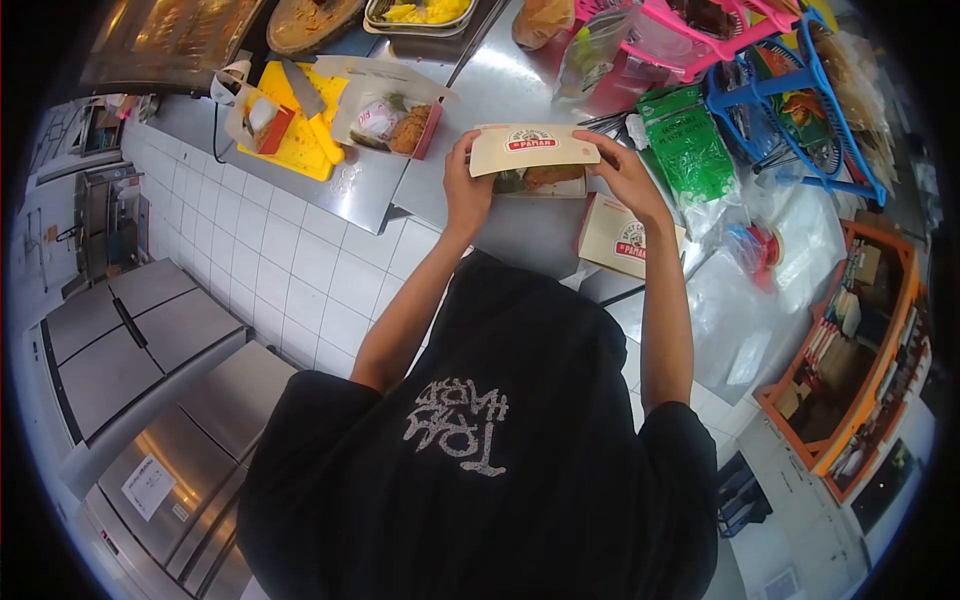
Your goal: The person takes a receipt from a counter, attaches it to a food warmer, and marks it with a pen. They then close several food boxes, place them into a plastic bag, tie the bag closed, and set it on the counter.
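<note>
Between my hands is a cardboard takeaway box [535, 147] with a printed lid. The lid is tilted partly down, and fried food and something green show through the gap at the near side. My left hand [467, 185] grips the box's left side, its fingers partly hidden behind the lid. At the right end, my right hand [622, 172] holds the lid's edge with curled fingers. A closed box [628, 240] with the same print sits just below my right hand. To the left stands an opened box [432, 130] with fried chicken and a wrapped white bundle inside.
A yellow cutting board [283, 95] at the left carries a knife [304, 90] and a smaller filled box [262, 125]. Right of my hands lie a green plastic packet [685, 150], clear bags [745, 300], and pink [690, 45] and blue baskets [790, 95]. An orange crate [835, 440] stands lower right.
</note>
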Motion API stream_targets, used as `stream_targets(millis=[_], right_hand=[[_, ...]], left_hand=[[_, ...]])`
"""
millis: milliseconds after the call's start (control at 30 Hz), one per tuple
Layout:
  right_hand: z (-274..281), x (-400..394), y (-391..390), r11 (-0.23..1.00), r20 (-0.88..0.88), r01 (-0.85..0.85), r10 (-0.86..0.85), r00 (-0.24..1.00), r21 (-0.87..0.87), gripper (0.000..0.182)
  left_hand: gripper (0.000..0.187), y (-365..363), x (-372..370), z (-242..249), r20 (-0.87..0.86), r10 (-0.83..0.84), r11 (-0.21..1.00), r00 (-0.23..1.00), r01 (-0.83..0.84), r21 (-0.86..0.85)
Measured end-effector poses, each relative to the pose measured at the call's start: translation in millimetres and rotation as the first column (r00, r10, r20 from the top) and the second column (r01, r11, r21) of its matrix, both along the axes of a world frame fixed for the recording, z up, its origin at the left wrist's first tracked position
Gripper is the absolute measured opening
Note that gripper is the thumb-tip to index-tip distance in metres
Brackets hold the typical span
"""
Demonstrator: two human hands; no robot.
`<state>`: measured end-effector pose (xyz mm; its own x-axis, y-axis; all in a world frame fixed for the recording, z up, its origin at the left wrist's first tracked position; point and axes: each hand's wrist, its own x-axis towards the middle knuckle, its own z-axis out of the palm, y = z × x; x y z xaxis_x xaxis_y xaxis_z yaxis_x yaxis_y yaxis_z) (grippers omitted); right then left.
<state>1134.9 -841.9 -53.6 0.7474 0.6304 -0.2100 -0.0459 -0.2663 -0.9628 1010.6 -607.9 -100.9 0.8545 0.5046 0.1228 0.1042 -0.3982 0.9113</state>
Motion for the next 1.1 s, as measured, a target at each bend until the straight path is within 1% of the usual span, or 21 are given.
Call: stream_targets(millis=[100, 167, 200, 267, 300, 333, 400, 500, 567, 600, 667, 700, 733, 800, 833, 867, 933, 967, 1033, 1067, 1100], right_hand=[[-1, -2, -6, 0.999, -0.087, -0.004, 0.008, 0.996, 0.045, 0.046], [0, -5, -9, 0.996, -0.127, -0.064, 0.055, 0.99, -0.069, 0.055], [0, -9, -11, 0.996, -0.124, -0.059, 0.049, 0.991, -0.073, 0.055], [-1, -13, -14, 0.978, 0.044, -0.191, 0.195, 0.98, -0.087, 0.065], [0, -12, -15, 0.977, -0.045, -0.208, 0.205, 0.978, -0.058, 0.072], [1, -9, -16, 0.976, -0.044, -0.209, 0.206, 0.977, -0.061, 0.072], [2, -6, -17, 0.969, -0.134, -0.247, 0.242, 0.961, -0.016, 0.074], [4, -1, -17, 0.955, -0.102, -0.286, 0.278, 0.955, -0.08, 0.076], [8, -1, -15, 0.95, -0.108, -0.3, 0.29, 0.951, -0.092, 0.077], [9, -1, -14, 0.946, -0.116, -0.307, 0.295, 0.949, -0.103, 0.078], [5, 2, -17, 0.941, -0.166, -0.333, 0.319, 0.933, -0.063, 0.08], [5, 3, -18, 0.936, -0.218, -0.352, 0.338, 0.916, -0.026, 0.081], [5, 4, -19, 0.936, -0.209, -0.352, 0.339, 0.917, -0.026, 0.081], [5, 5, -21, 0.894, -0.161, -0.423, 0.4, 0.902, -0.15, 0.084], [2, 8, -23, 0.89, -0.208, -0.448, 0.423, 0.882, -0.09, 0.081], [-2, 9, -24, 0.891, -0.2, -0.446, 0.423, 0.884, -0.084, 0.081], [-10, 11, -23, 0.912, -0.167, -0.4, 0.381, 0.909, -0.093, 0.071], [-15, 12, -18, 0.91, -0.16, -0.403, 0.386, 0.908, -0.094, 0.071], [-25, 10, -10, 0.97, -0.162, -0.241, 0.232, 0.959, -0.037, 0.05], [-30, 8, -9, 0.972, -0.166, -0.233, 0.223, 0.961, -0.043, 0.05], [-31, 6, -1, 0.981, -0.058, -0.191, 0.189, 0.98, -0.03, 0.04]], left_hand=[[0.052, -4, -5, 10, 0.015, -0.015, 0.997, 1.0, 0.014, 0.076], [0.052, -6, -10, 22, 0.026, -0.022, 0.964, 0.999, 0.028, -0.266], [0.052, -7, -16, 25, 0.029, -0.028, 0.962, 0.999, 0.034, -0.269], [0.05, -7, -26, 25, -0.045, -0.04, 0.939, 0.998, 0.022, -0.344], [0.05, -9, -30, 23, -0.041, -0.041, 0.938, 0.998, 0.024, -0.347], [0.049, -11, -34, 21, -0.019, -0.044, 0.932, 0.999, 0.034, -0.36], [0.047, -12, -38, 20, 0.004, -0.048, 0.927, 0.999, 0.046, -0.372], [0.047, -16, -37, 17, 0.034, -0.022, 0.929, 0.999, 0.033, -0.368], [0.051, -17, -35, 11, 0.044, 0.008, 0.964, 0.999, 0.004, -0.267], [0.051, -15, -37, 4, 0.045, 0.015, 0.964, 0.999, -0.003, -0.265], [0.054, -9, -38, -10, 0.035, -0.052, 0.996, 0.998, 0.05, 0.075], [0.066, -6, -40, -8, -0.051, -0.127, 0.956, 0.991, 0.135, 0.26], [0.066, -6, -43, -7, -0.043, -0.126, 0.955, 0.991, 0.133, 0.265], [0.083, -6, -53, -8, -0.107, -0.259, 0.931, 0.96, 0.277, 0.239], [0.098, 2, -59, -8, -0.183, -0.349, 0.893, 0.919, 0.385, 0.233], [0.098, 11, -62, -7, -0.18, -0.349, 0.89, 0.92, 0.385, 0.243], [0.103, 24, -60, 9, -0.284, -0.497, 0.817, 0.82, 0.552, 0.163], [0.103, 25, -58, 9, -0.279, -0.493, 0.82, 0.824, 0.547, 0.169], [0.111, 22, -51, 13, -0.279, -0.419, 0.878, 0.864, 0.464, 0.118], [0.111, 19, -45, 13, -0.278, -0.428, 0.875, 0.86, 0.472, 0.111], [0.113, 15, -30, 23, -0.386, -0.419, 0.77, 0.822, 0.547, 0.329]])
